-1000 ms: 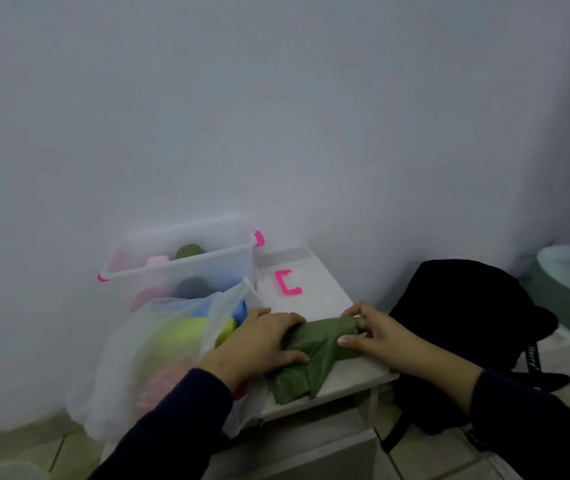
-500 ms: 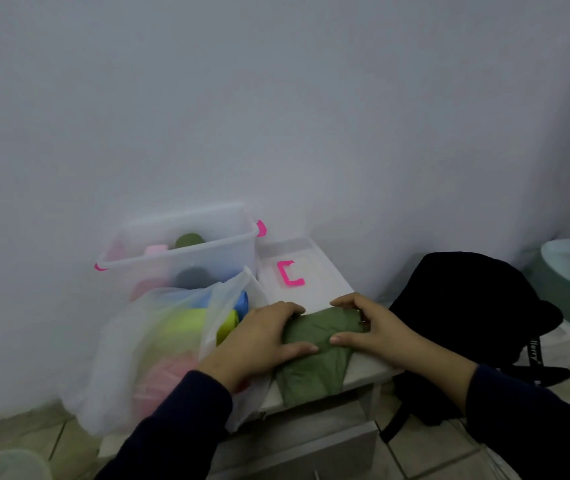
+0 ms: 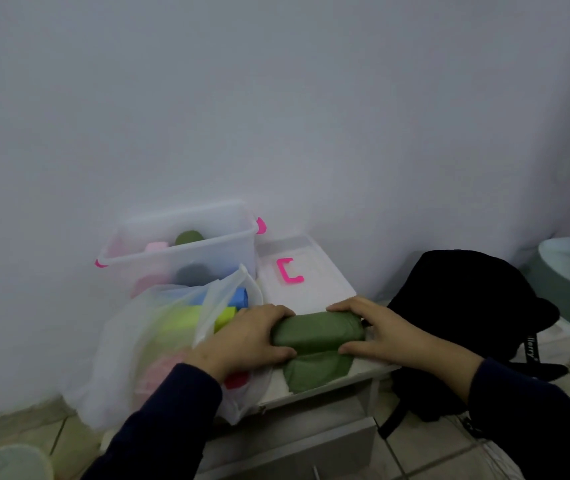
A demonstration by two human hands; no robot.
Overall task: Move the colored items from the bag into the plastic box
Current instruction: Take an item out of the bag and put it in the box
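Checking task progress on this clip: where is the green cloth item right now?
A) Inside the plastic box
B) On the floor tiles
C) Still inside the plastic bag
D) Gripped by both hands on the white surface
D: the green cloth item lies rolled on the white surface, gripped by the left hand and right hand.

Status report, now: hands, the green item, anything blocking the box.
Left hand and right hand both grip the green item, rolled on the white table. Not yet in the plastic box. Bag stands in front of the box; box top open.
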